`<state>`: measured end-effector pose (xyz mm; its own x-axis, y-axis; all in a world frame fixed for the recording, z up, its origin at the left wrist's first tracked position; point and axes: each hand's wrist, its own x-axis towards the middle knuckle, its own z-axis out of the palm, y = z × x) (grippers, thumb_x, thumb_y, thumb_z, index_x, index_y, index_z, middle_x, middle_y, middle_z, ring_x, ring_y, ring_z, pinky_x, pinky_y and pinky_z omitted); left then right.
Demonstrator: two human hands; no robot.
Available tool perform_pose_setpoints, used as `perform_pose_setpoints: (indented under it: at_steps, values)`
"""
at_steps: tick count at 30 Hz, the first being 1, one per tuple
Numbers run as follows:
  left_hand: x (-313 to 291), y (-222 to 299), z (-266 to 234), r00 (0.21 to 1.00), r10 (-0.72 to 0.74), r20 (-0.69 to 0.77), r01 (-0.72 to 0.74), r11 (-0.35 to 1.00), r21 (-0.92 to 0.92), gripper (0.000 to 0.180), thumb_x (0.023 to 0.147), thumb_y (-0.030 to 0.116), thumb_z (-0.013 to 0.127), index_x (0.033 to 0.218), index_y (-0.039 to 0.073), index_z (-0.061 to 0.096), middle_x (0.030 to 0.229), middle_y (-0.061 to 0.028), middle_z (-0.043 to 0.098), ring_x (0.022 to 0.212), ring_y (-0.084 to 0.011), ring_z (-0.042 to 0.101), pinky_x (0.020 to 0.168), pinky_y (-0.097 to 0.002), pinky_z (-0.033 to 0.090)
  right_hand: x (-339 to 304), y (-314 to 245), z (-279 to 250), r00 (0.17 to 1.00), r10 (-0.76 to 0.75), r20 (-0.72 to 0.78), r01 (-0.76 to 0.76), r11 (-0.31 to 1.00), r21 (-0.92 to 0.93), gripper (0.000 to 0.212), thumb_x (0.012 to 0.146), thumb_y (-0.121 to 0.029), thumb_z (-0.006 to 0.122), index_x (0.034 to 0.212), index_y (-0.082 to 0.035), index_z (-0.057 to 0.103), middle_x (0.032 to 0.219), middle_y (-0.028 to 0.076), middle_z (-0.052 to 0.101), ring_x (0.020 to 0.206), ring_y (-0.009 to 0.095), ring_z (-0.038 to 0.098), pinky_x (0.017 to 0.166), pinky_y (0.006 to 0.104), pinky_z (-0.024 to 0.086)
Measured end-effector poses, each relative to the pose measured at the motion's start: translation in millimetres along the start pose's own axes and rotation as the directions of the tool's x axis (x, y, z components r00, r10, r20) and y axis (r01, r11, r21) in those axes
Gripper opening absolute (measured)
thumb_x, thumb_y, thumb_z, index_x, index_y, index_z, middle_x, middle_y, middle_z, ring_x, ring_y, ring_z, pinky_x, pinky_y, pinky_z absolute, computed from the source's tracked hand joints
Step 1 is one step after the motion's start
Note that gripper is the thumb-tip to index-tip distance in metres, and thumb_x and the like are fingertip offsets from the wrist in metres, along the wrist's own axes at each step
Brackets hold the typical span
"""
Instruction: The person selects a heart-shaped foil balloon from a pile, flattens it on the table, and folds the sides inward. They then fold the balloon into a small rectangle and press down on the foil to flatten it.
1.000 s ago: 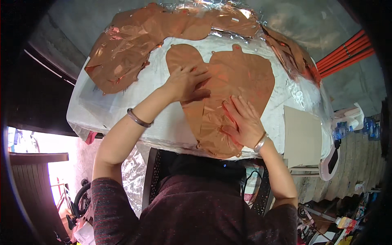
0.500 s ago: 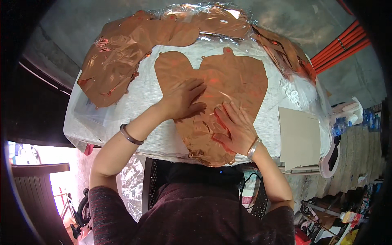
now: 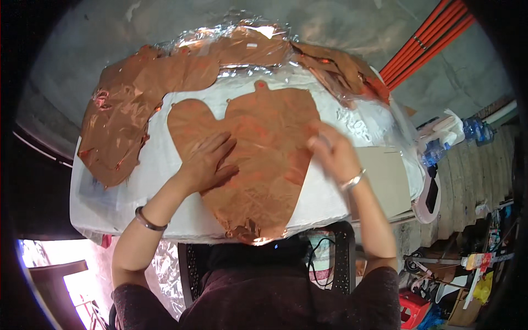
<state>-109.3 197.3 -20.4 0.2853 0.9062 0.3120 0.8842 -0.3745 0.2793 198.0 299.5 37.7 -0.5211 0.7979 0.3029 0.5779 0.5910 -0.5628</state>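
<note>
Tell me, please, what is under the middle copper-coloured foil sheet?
White table covering shows around the foil sheet; whatever lies directly beneath the sheet is covered and cannot be seen.

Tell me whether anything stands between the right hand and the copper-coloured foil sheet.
Nothing visible does: the right hand, slightly blurred, is at the right edge of the foil sheet. The left hand rests on it.

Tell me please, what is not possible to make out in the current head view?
All in the head view:
Right hand: blurred, so whether it grips the middle foil or only touches it is unclear.
The part of the foil under the left hand: hidden by that hand.
Orange pipes: upper ends cut off by the picture's edge.
White label: too small to read.
</note>
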Motion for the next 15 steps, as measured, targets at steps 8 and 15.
perform_pose_setpoints:
  at_steps: [8, 15]
  values:
    - [4.8, 6.3, -1.6, 0.997, -0.010, 0.079, 0.016, 0.997, -0.074, 0.063, 0.079, 0.036, 0.069, 0.131, 0.004, 0.050, 0.139, -0.0170, 0.044, 0.130, -0.0351, 0.039, 0.106, -0.0462, 0.031, 65.0, 191.8, -102.8, 0.911, 0.298, -0.284, -0.374, 0.888, -0.267, 0.019, 0.083, -0.015, 0.061, 0.092, 0.000, 0.069, 0.086, 0.020, 0.068, 0.077, 0.034, 0.067, 0.069, 0.0386, 0.052]
    - [6.8, 8.2, -10.7, 0.990, -0.047, 0.133, 0.061, 0.993, -0.099, 0.065, 0.078, 0.030, 0.072, 0.132, 0.003, 0.048, 0.141, -0.0186, 0.042, 0.132, -0.0371, 0.037, 0.108, -0.0477, 0.029, 18.3, 180.4, -66.0, 0.972, 0.206, -0.111, -0.229, 0.935, -0.272, 0.018, 0.080, -0.012, 0.063, 0.095, -0.005, 0.070, 0.096, 0.018, 0.067, 0.086, 0.031, 0.066, 0.074, 0.0356, 0.053]
